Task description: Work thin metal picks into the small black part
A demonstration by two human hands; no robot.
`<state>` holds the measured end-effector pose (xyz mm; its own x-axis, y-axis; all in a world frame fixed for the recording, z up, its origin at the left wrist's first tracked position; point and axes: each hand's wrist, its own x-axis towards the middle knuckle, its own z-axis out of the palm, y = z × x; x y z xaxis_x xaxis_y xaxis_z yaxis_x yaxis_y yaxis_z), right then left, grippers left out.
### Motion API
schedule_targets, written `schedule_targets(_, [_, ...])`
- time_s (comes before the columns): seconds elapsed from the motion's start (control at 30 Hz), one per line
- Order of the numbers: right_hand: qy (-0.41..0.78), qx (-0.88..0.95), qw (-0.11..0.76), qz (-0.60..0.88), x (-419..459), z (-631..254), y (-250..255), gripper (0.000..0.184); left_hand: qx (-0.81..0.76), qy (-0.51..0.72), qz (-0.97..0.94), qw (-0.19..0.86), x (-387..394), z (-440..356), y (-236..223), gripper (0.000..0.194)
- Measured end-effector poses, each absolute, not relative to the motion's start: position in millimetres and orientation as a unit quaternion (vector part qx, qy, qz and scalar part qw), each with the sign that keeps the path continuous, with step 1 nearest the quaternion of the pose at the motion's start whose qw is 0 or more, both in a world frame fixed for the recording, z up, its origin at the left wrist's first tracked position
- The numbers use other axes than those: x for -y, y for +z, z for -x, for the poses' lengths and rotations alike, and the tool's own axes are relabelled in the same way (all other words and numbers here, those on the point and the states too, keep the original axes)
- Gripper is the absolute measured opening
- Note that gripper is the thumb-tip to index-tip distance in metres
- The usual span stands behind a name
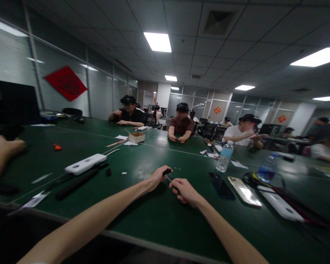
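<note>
while left fingers (162, 170) pinch a black piece (167, 171) at their tips, right fingers (178, 182) grip a thin-shafted tool (168, 178).

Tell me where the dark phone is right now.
In the head view, the dark phone lies on the green table right of the right grip, between it and the light-coloured phone, nearer the wearer than the clear bottle.

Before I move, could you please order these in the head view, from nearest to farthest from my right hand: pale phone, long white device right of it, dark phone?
1. Dark phone: just right of the right hand.
2. Pale phone: right of the dark phone.
3. Long white device: farthest right.
</note>
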<state>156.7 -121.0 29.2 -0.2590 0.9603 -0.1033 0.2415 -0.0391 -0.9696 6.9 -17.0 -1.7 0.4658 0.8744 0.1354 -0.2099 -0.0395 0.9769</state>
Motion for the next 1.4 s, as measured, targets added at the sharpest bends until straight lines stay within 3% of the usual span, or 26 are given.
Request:
schedule_targets(0.37, [0.520,0.605,0.344,0.495,117,-159,24,0.032,-0.249,0.428,-0.572,0.655,14,-4,-3,0.036])
schedule_targets(0.87, [0.607,0.550,0.301,0.488,122,-153,31,0.034,-0.256,0.472,-0.569,0.623,12,-4,-15,0.028])
schedule_targets(1.4, [0.588,0.463,0.440,0.496,121,-117,6,0.027,-0.308,0.516,-0.567,0.564,11,-6,-18,0.031])
